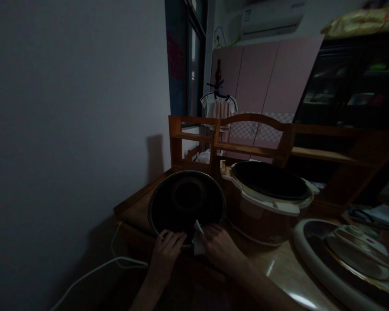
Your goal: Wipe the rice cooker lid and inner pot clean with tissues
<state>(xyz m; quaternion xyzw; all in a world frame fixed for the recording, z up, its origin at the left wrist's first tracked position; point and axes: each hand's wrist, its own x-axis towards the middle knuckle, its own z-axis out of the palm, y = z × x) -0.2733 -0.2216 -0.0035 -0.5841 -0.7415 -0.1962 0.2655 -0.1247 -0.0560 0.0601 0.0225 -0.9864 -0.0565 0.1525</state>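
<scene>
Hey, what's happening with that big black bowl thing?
A person has the left hand at the near rim of the dark round pot, while the right hand holds a white tissue or cloth by that rim. To the right stands an open-topped cooker; what looks like a lid lies farther right.

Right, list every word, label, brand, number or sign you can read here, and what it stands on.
No text can be read in this picture.
Air conditioner: a small label at its left end, too small and blurred to read.
Cooker: no readable marking on its dim front.
Dark round pot: no lettering visible.
Yellowish bundle on the cabinet: reddish marks, too blurred to make out.
</scene>
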